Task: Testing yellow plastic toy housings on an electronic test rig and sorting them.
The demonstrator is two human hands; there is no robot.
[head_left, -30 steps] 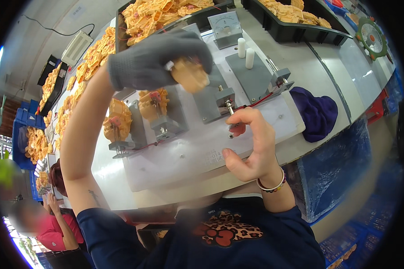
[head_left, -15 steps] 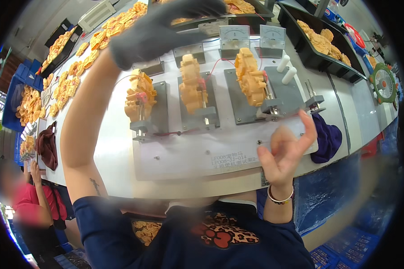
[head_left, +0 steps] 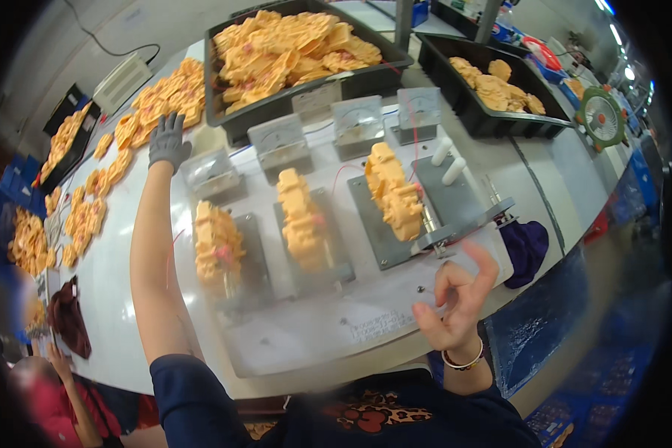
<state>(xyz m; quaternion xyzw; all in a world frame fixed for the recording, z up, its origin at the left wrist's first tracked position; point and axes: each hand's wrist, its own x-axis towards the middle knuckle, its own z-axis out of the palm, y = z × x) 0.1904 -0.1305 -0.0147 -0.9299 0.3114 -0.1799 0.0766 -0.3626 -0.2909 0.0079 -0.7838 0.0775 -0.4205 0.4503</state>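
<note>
My left hand [head_left: 170, 142], in a grey glove, stretches far out to the left with its fingers spread at the edge of a pile of yellow plastic parts [head_left: 175, 89]; nothing shows in its grasp. My bare right hand [head_left: 455, 306] hovers near the board's front right, fingers bent and thumb apart, holding nothing visible. Three yellow plastic housings stand upright on grey plates of a white test board [head_left: 291, 347]: a left housing [head_left: 216, 243], a middle housing [head_left: 300, 220] and a right housing [head_left: 393, 192]. Metal pins and a grey bar [head_left: 463, 224] lie by my right fingers.
Behind the board stand several analog meters [head_left: 278, 142]. Black bins, a large bin [head_left: 313, 97] and a smaller bin [head_left: 493, 119], hold yellow parts. White pegs [head_left: 453, 172], a purple cloth [head_left: 525, 254] and a green fan [head_left: 603, 119] are rightward. A person [head_left: 63, 403] sits at far left.
My left hand has swung from above the meters leftward to the loose yellow parts. The right hand stays near the front, its index finger more bent. The whole view has shifted.
</note>
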